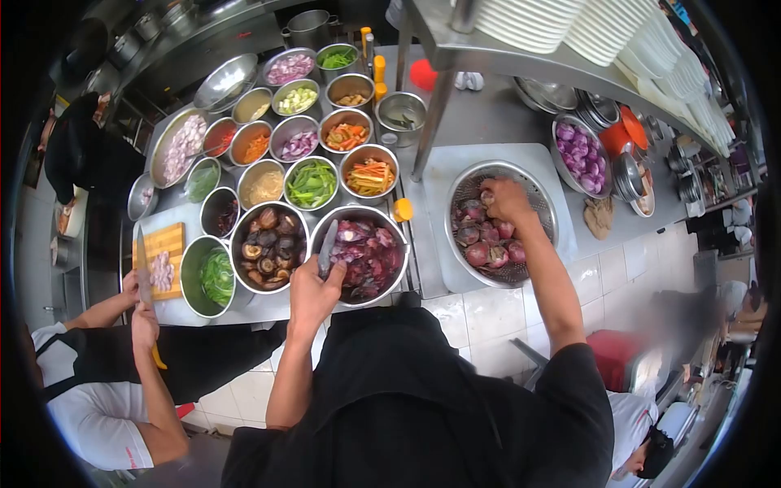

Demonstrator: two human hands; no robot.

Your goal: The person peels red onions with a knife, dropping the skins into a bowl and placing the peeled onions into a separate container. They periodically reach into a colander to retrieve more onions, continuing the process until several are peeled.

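Note:
My left hand (316, 286) is closed around a small knife (328, 246), its grey length pointing up and away over the rim of a steel pot. Dark red onion skins (376, 259) fill that pot. On the right, my right hand (508, 200) reaches into a perforated steel colander (547, 218). Its curled fingers grip a red onion (487, 198) near the far side. Several more unpeeled red onions (488, 254) lie lower in the colander, which stands on a white board (521, 156).
Steel pots of cut vegetables crowd the left counter, including mushrooms (267, 252) and green pepper strips (311, 183). A bowl of peeled onions (579, 156) stands right. Plates (529, 20) fill a shelf overhead. At left, a co-worker's hands hold a large knife (144, 268) beside a cutting board (168, 237).

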